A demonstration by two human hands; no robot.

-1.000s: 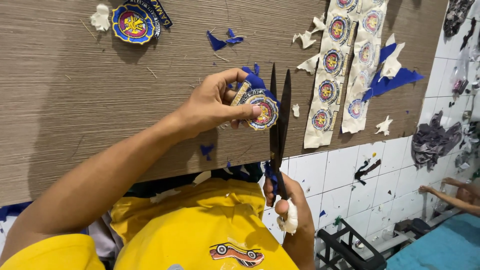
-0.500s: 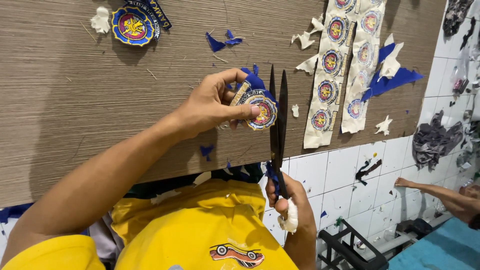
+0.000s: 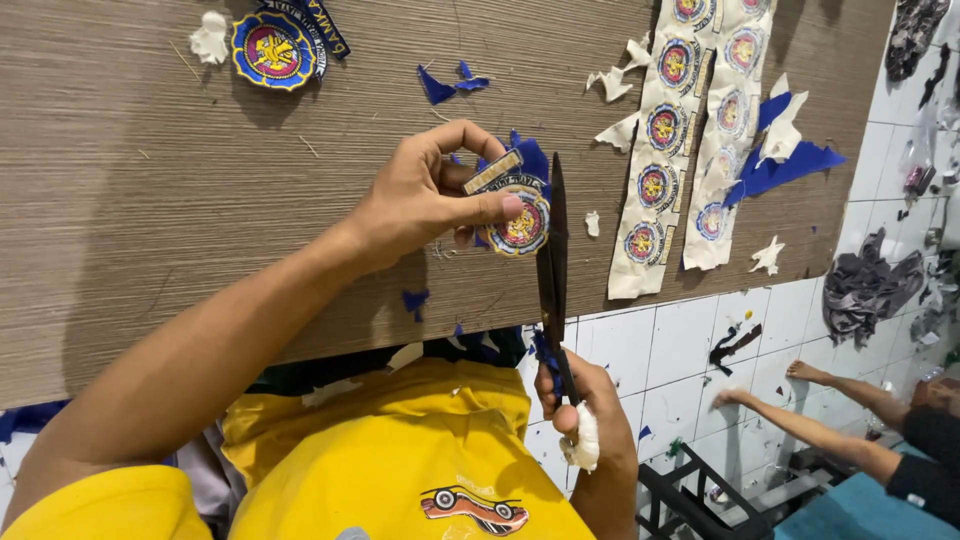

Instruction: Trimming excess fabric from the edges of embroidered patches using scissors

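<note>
Left hand (image 3: 425, 195) pinches the round patch (image 3: 520, 220); scissors (image 3: 552, 270), gripped by right hand (image 3: 580, 420), rise toward twelve o'clock beside its three o'clock edge.

The brown wood-grain bench (image 3: 150, 180) holds two long white strips of round patches (image 3: 665, 150), a blue round patch (image 3: 272, 48), blue cloth scraps (image 3: 450, 85) and white paper bits (image 3: 210, 38).

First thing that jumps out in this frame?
The round embroidered patch pinched in the left hand at centre, with the black scissors in the right hand closed right beside it. Next, the two white strips of uncut patches lying on the wooden table at upper right, among blue fabric scraps.
</note>
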